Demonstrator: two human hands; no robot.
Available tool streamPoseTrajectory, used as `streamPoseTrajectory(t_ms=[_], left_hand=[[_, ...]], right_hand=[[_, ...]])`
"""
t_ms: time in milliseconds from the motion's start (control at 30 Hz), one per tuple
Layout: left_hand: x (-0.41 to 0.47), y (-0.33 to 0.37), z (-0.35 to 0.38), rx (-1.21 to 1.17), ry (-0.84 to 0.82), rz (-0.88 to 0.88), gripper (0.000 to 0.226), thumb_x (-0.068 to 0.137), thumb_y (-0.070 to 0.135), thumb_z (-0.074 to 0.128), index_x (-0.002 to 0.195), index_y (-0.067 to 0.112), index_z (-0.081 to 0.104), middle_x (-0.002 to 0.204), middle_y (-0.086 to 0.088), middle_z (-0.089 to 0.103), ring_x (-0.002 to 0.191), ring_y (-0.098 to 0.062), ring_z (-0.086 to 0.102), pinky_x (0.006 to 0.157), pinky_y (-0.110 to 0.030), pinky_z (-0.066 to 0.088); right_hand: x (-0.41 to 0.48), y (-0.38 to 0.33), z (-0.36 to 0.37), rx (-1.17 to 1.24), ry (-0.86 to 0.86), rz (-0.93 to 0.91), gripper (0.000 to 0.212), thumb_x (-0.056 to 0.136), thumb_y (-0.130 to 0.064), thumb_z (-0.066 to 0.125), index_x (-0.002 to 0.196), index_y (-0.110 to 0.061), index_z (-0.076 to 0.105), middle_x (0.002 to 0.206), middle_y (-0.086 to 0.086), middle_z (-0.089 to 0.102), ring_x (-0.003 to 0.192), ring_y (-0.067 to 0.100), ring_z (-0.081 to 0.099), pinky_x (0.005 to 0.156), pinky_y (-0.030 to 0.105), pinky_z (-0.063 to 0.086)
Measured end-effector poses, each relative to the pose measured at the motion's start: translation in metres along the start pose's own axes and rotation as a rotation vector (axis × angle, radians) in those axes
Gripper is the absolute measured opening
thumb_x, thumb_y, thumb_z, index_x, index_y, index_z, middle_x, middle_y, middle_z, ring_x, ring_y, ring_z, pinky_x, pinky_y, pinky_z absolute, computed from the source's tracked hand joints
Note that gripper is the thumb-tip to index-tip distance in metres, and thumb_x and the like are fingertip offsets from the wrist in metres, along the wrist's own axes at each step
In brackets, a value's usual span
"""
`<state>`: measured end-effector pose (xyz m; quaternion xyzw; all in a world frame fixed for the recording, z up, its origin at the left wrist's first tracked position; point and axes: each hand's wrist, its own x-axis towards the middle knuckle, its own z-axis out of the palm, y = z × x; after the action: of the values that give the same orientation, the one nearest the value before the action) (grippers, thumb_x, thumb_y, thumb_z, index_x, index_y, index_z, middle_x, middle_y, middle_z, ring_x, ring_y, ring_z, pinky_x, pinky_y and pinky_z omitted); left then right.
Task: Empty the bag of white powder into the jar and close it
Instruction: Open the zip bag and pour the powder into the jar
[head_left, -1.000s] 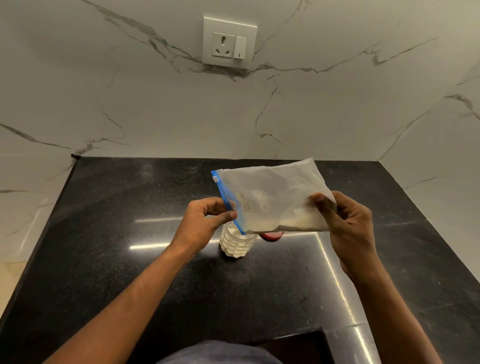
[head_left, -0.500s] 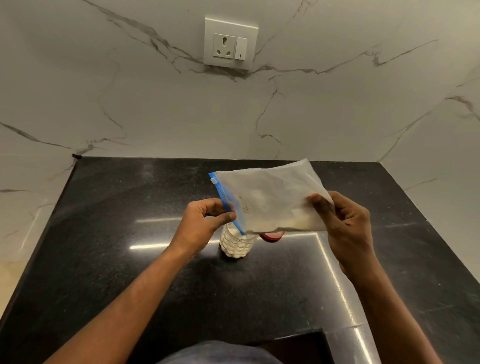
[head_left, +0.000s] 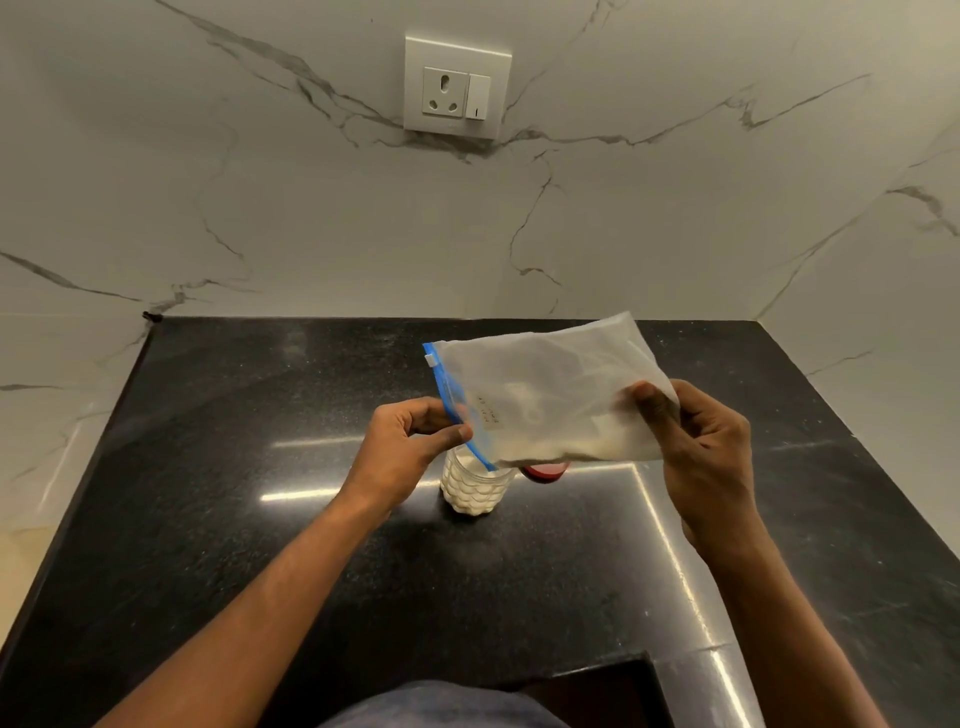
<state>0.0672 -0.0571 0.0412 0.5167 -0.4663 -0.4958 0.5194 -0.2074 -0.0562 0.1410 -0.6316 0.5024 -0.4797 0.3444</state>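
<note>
Bag (head_left: 550, 400): clear zip bag w/ blue seal strip, held sideways in the air over the jar, both hands on it; small white slider tab at the strip's upper end.
Powder (head_left: 571, 447): white, gathered along the bag's low edge, most of the bag looks slack and flat.
Left hand (head_left: 405, 447): thumb and fingers pinched on the blue strip (head_left: 454, 402) partway down its length, just above the jar mouth.
Right hand (head_left: 701, 447): thumb in front, fingers behind, pinching the bag's far corner, opp. end from the seal.
Jar (head_left: 472, 488): clear, textured wall, upright on the counter, no lid on, white powder inside nearly to the top; strip's bottom corner sits right at its rim, can't tell if touching.
Lid (head_left: 545, 472): red, on the counter just right of the jar, mostly hidden behind the bag.
Counter (head_left: 234, 519): black polished stone, glossy reflections.
Wall (head_left: 208, 182): white veined marble, socket w/ switch (head_left: 457, 85) up top.
</note>
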Motion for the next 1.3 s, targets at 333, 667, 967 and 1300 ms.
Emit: streamPoseTrajectory(t_ms=[333,667,967,1300], left_hand=[[0.001,0.002,0.000,0.012,-0.005,-0.007,0.022,0.091,0.008,0.080,0.109,0.020,0.081,0.105,0.007,0.084,0.101,-0.010,0.080,0.082,-0.017,0.062],[0.000,0.003,-0.001,-0.016,-0.004,-0.011,0.022,0.090,0.003,0.080,0.111,0.010,0.080,0.106,0.002,0.084,0.100,-0.012,0.081,0.082,-0.018,0.062],[0.000,0.005,-0.001,-0.015,-0.008,-0.011,0.023,0.091,0.005,0.079,0.110,0.017,0.080,0.106,0.005,0.084,0.100,-0.010,0.080,0.082,-0.018,0.062],[0.000,0.000,-0.001,-0.027,0.037,-0.058,0.022,0.090,0.002,0.080,0.109,0.014,0.080,0.104,0.006,0.084,0.099,-0.009,0.081,0.076,-0.015,0.061]], right_hand=[[0.002,0.002,0.001,-0.065,-0.020,-0.018,0.019,0.095,-0.041,0.057,0.097,-0.029,0.073,0.096,-0.018,0.075,0.084,0.010,0.069,0.071,0.029,0.060],[0.008,-0.006,0.002,-0.032,0.014,-0.039,0.021,0.097,-0.039,0.059,0.094,-0.026,0.075,0.093,-0.008,0.076,0.076,0.009,0.067,0.065,0.023,0.055],[0.008,-0.002,0.001,-0.062,0.010,-0.035,0.023,0.097,-0.038,0.058,0.095,-0.023,0.075,0.097,-0.005,0.074,0.082,0.014,0.068,0.069,0.028,0.057],[0.007,-0.003,-0.006,-0.089,-0.214,0.185,0.041,0.083,-0.057,0.066,0.120,-0.040,0.061,0.118,-0.007,0.066,0.108,0.021,0.067,0.062,0.032,0.064]])
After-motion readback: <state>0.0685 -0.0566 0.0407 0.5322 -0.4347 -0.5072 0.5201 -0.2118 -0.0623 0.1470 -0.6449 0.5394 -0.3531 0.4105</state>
